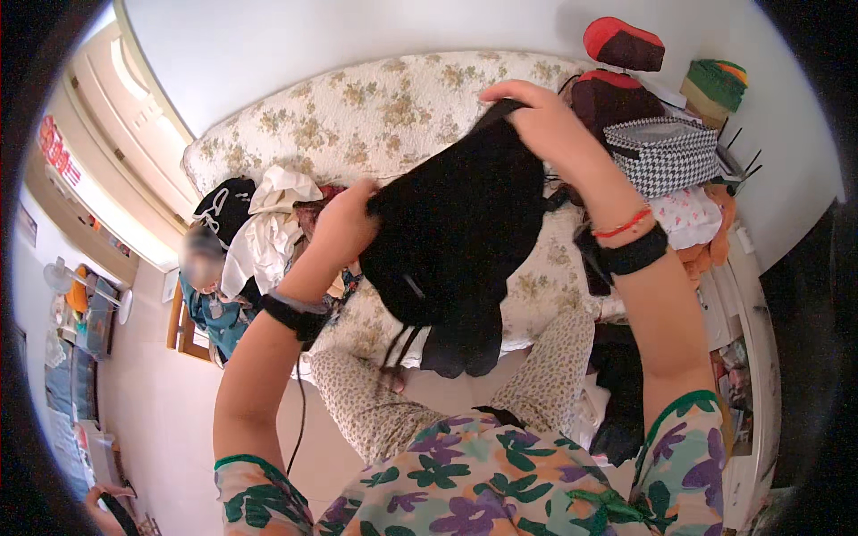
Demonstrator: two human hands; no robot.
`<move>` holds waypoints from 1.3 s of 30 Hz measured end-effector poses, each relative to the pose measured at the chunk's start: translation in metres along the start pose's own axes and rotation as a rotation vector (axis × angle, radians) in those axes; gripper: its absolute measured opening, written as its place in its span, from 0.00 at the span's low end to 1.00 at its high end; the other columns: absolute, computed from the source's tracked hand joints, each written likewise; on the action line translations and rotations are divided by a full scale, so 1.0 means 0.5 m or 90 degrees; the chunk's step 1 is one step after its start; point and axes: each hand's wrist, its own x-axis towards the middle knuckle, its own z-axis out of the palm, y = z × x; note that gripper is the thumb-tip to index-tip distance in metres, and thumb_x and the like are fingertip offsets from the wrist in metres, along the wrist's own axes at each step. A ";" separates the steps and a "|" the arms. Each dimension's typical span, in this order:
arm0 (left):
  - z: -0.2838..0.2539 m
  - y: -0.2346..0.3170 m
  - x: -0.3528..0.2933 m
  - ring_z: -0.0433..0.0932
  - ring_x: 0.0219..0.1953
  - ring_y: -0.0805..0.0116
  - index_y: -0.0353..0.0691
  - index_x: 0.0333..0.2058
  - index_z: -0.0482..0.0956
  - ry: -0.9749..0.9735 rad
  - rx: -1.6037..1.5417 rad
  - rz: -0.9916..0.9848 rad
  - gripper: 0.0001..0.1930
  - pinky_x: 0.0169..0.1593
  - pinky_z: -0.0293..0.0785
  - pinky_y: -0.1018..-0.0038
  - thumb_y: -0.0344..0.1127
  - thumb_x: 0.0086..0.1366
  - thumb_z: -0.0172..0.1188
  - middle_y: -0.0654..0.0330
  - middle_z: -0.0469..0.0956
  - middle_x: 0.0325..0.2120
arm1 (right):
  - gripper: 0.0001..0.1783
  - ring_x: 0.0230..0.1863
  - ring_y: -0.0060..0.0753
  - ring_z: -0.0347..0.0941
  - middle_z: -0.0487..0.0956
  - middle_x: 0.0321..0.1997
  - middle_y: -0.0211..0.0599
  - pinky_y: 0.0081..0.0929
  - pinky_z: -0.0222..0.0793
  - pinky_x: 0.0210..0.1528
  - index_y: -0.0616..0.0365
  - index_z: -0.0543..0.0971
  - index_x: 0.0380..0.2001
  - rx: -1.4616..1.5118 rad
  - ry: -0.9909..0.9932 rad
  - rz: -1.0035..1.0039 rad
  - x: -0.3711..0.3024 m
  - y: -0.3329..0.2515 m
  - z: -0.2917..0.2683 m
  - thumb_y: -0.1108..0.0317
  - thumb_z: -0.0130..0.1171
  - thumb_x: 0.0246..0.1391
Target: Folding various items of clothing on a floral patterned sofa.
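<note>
Floral shirt (447, 469) below; left hand (347, 223), right hand (547, 125) grip black garment (456, 223); fingers (518, 90) seemingly closed.

black garment (456, 214) — matt, soft-looking cloth

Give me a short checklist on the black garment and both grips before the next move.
1. Left grip engaged: ok, closed on the left edge of the black garment.
2. Right grip engaged: ok, closed on its upper right corner.
3. Cords tucked in: not ok, they dangle below.
4. Garment laid flat: not ok, held up in the air.
5. Left end of the floral-covered sofa clear: not ok, clothes are heaped there.
6. Garment's far side smooth: cannot tell, hidden.
</note>
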 end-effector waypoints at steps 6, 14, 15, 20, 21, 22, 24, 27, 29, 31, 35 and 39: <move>-0.103 -0.020 0.050 0.77 0.36 0.57 0.35 0.35 0.76 0.022 -0.106 -0.039 0.11 0.41 0.71 0.69 0.26 0.51 0.51 0.49 0.78 0.30 | 0.15 0.39 0.31 0.71 0.77 0.37 0.44 0.27 0.65 0.43 0.63 0.75 0.41 -0.264 -0.229 0.102 -0.025 0.068 -0.070 0.69 0.56 0.50; -0.154 0.116 0.125 0.75 0.32 0.66 0.37 0.36 0.77 0.054 -0.065 0.003 0.14 0.39 0.70 0.73 0.25 0.50 0.48 0.56 0.78 0.27 | 0.23 0.41 0.35 0.73 0.78 0.39 0.48 0.30 0.67 0.44 0.61 0.74 0.45 -0.317 -0.387 0.130 -0.041 0.057 0.009 0.55 0.57 0.51; -0.156 0.126 0.126 0.75 0.32 0.65 0.37 0.36 0.77 0.031 -0.035 -0.013 0.14 0.39 0.70 0.72 0.25 0.50 0.48 0.55 0.78 0.27 | 0.21 0.40 0.35 0.73 0.78 0.39 0.47 0.30 0.68 0.43 0.61 0.75 0.44 -0.293 -0.348 0.103 -0.036 0.066 0.014 0.56 0.56 0.52; -0.239 0.033 0.149 0.77 0.38 0.52 0.43 0.35 0.79 0.090 0.266 0.022 0.15 0.41 0.72 0.62 0.27 0.47 0.50 0.50 0.78 0.32 | 0.17 0.29 0.45 0.76 0.78 0.30 0.52 0.37 0.70 0.34 0.65 0.76 0.37 -0.285 -0.213 0.187 0.016 0.059 -0.078 0.60 0.50 0.55; -0.250 0.029 0.153 0.76 0.39 0.52 0.43 0.36 0.78 0.095 0.308 -0.015 0.15 0.41 0.72 0.62 0.27 0.47 0.50 0.50 0.78 0.34 | 0.16 0.26 0.44 0.76 0.78 0.28 0.51 0.37 0.70 0.31 0.65 0.76 0.37 -0.257 -0.209 0.162 0.026 0.087 -0.111 0.62 0.50 0.55; -0.261 0.023 0.155 0.76 0.40 0.51 0.43 0.36 0.78 0.097 0.351 -0.054 0.16 0.42 0.72 0.62 0.26 0.46 0.51 0.50 0.78 0.35 | 0.15 0.23 0.43 0.76 0.78 0.26 0.51 0.37 0.71 0.28 0.65 0.75 0.37 -0.227 -0.208 0.136 0.035 0.089 -0.125 0.63 0.49 0.56; -0.282 0.008 0.167 0.76 0.40 0.51 0.43 0.36 0.78 0.097 0.311 -0.088 0.16 0.42 0.72 0.62 0.26 0.46 0.51 0.51 0.78 0.35 | 0.13 0.22 0.34 0.74 0.76 0.24 0.44 0.32 0.72 0.28 0.64 0.74 0.39 -0.225 -0.194 0.192 0.053 0.076 -0.147 0.65 0.49 0.56; -0.314 -0.003 0.168 0.77 0.39 0.51 0.41 0.37 0.78 0.106 0.258 -0.103 0.18 0.42 0.72 0.63 0.25 0.46 0.50 0.49 0.78 0.33 | 0.10 0.19 0.25 0.72 0.74 0.23 0.35 0.22 0.72 0.24 0.62 0.73 0.40 -0.185 -0.172 0.283 0.064 -0.002 -0.155 0.68 0.49 0.57; -0.326 -0.002 0.174 0.77 0.38 0.57 0.37 0.38 0.78 0.068 0.143 -0.111 0.19 0.40 0.72 0.66 0.22 0.46 0.48 0.49 0.79 0.31 | 0.11 0.17 0.27 0.71 0.75 0.24 0.35 0.21 0.72 0.25 0.61 0.73 0.41 -0.211 -0.122 0.248 0.066 -0.029 -0.166 0.69 0.49 0.57; -0.337 0.047 0.170 0.77 0.37 0.60 0.36 0.39 0.78 0.034 0.046 -0.149 0.19 0.38 0.73 0.68 0.21 0.47 0.47 0.51 0.78 0.30 | 0.12 0.25 0.25 0.73 0.76 0.29 0.35 0.20 0.72 0.26 0.59 0.73 0.43 -0.232 -0.110 0.248 0.072 -0.035 -0.181 0.69 0.49 0.56; -0.339 0.095 0.171 0.75 0.32 0.68 0.33 0.41 0.77 0.022 -0.242 -0.113 0.18 0.35 0.74 0.73 0.20 0.50 0.46 0.57 0.77 0.30 | 0.12 0.30 0.24 0.72 0.77 0.31 0.36 0.23 0.71 0.31 0.62 0.76 0.40 -0.089 0.151 0.094 0.118 -0.027 -0.219 0.72 0.50 0.53; -0.351 0.121 0.151 0.75 0.26 0.73 0.36 0.38 0.76 -0.004 -0.167 0.013 0.12 0.28 0.73 0.76 0.26 0.55 0.50 0.62 0.77 0.27 | 0.16 0.40 0.26 0.68 0.74 0.39 0.31 0.21 0.64 0.42 0.55 0.74 0.45 0.233 0.252 0.080 0.134 -0.079 -0.199 0.77 0.52 0.51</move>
